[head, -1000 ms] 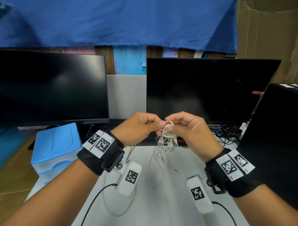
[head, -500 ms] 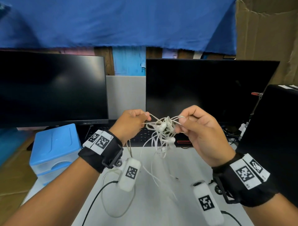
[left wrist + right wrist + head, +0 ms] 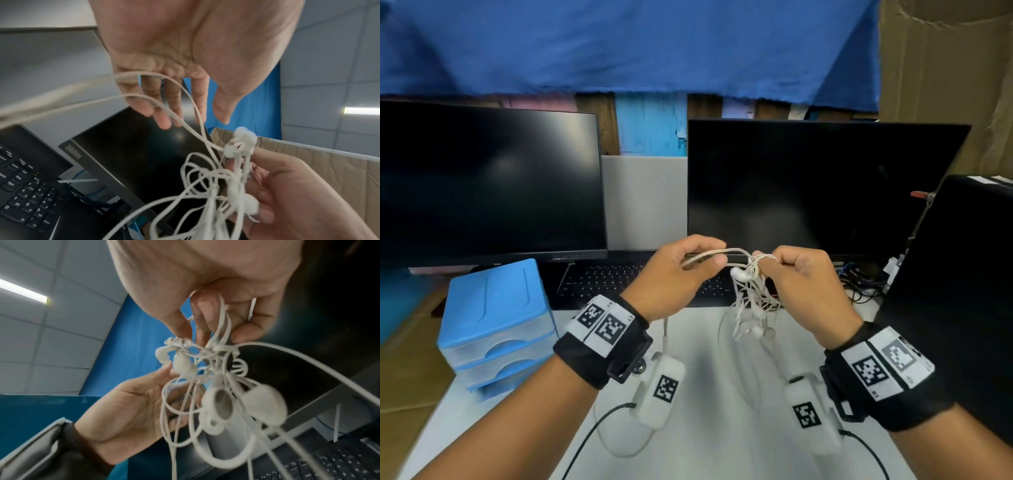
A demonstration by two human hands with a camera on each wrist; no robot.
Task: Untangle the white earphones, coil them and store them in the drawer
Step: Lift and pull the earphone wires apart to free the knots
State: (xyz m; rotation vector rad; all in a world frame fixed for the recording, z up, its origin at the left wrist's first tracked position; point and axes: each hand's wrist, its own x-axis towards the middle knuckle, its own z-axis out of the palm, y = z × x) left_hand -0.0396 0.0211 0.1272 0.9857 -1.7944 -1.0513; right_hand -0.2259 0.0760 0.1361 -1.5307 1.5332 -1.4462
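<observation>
The white earphones [image 3: 750,298] are a knotted bundle held up over the table, in front of the keyboard. My right hand [image 3: 765,258] pinches the top of the knot between thumb and fingertips; earbuds and loops [image 3: 218,399] dangle below it. My left hand [image 3: 717,253] holds a doubled strand [image 3: 709,256] that runs taut from it to the knot. In the left wrist view that strand [image 3: 156,100] loops across my left fingers [image 3: 164,113]. The blue drawer unit [image 3: 493,318] stands at the table's left edge with its drawers closed.
Two dark monitors [image 3: 482,185] [image 3: 818,188] and a black keyboard [image 3: 619,281] stand behind my hands. A black panel [image 3: 955,274] rises at the right, with loose cables [image 3: 856,277] beside it. Black leads [image 3: 592,435] trail over the white table [image 3: 722,428].
From touching at the knot, my hands pulled apart and spread the tangle. Now they are closer again and a little higher, with a doubled strand stretched from the knot to my left hand.
</observation>
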